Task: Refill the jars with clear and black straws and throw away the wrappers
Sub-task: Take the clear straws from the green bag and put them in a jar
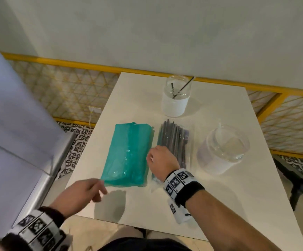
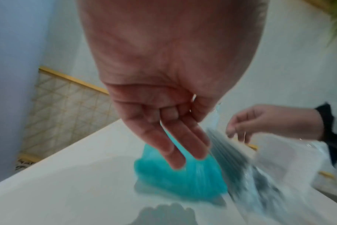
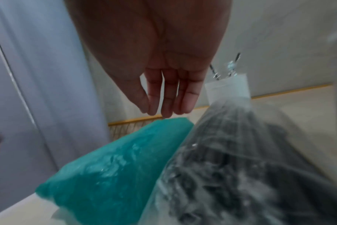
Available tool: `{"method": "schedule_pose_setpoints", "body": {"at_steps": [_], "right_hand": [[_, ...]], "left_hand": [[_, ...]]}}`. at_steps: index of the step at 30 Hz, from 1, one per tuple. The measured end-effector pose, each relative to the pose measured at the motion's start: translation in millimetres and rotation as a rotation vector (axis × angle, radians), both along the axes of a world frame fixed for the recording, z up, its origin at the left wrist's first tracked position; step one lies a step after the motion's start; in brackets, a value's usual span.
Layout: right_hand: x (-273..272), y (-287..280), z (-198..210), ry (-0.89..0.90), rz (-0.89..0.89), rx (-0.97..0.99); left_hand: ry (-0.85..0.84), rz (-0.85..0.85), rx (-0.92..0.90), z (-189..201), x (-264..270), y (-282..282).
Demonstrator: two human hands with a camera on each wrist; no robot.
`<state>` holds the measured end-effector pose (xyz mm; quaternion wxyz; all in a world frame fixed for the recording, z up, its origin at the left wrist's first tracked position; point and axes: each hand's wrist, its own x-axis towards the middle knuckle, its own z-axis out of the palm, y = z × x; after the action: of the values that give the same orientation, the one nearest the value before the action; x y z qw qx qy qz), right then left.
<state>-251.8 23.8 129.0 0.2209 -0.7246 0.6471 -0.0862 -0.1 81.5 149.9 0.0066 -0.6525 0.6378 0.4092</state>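
Your left hand (image 2: pixel 164 94), fingers loosely extended, hovers over the teal packet (image 2: pixel 183 179) on the white table (image 2: pixel 67 190); the clear bag of black straws (image 2: pixel 246 167) lies beside it, your right hand (image 2: pixel 269 121) above.

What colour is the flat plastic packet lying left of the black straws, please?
Teal packet; clearest in the head view.

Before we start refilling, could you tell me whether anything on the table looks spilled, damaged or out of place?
Nothing stands out. The teal packet and the packet of black straws lie flat, side by side, and both jars, far jar and near jar, stand upright on the table.
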Motion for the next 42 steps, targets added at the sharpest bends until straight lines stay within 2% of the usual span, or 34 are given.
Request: {"method": "schedule_pose_setpoints", "body": {"at_steps": [2, 4, 6, 10, 14, 17, 21, 26, 31, 34, 36, 39, 42], "right_hand": [[18, -9, -7, -0.017, -0.015, 0.076], [29, -18, -11, -0.043, -0.072, 0.157], [33, -25, -15, -0.08, -0.151, 0.238], [35, -33, -27, -0.165, -0.253, 0.369], [40, -38, -36, -0.262, -0.302, 0.422], [43, -38, -37, -0.33, -0.291, 0.43], [38, -38, -35, -0.508, -0.325, 0.419], [25, -39, -26, -0.821, -0.4, 0.38], [4, -48, -6, -0.969, -0.4, 0.334], [-10, -52, 10, -1.148, -0.368, 0.34], [-19, -49, 17, -1.25, -0.35, 0.31], [-22, -39, 25, -1.277, -0.306, 0.278], [-19, -33, 20, -1.239, -0.344, 0.239]], "left_hand": [[0.032, 0.097, -0.184, -14, 0, -32], [-0.027, 0.138, -0.267, -36, -1, -65], [-0.055, 0.21, -0.186, -54, -4, -86], [0.12, 0.335, 0.065, -74, -15, -103], [0.17, 0.323, 0.126, -79, -21, -107], [0.22, 0.244, 0.073, -81, -21, -104], [0.343, 0.341, 0.032, -71, -25, -96], [0.504, 0.39, -0.017, -55, -22, -90], [0.627, 0.279, -0.017, -26, -24, -90], [0.68, 0.219, -0.014, -18, -25, -94], [0.652, 0.159, -0.032, -11, -30, -97], [0.551, 0.124, -0.163, 3, -40, -101], [0.639, 0.176, -0.357, 21, -52, -104]]}}
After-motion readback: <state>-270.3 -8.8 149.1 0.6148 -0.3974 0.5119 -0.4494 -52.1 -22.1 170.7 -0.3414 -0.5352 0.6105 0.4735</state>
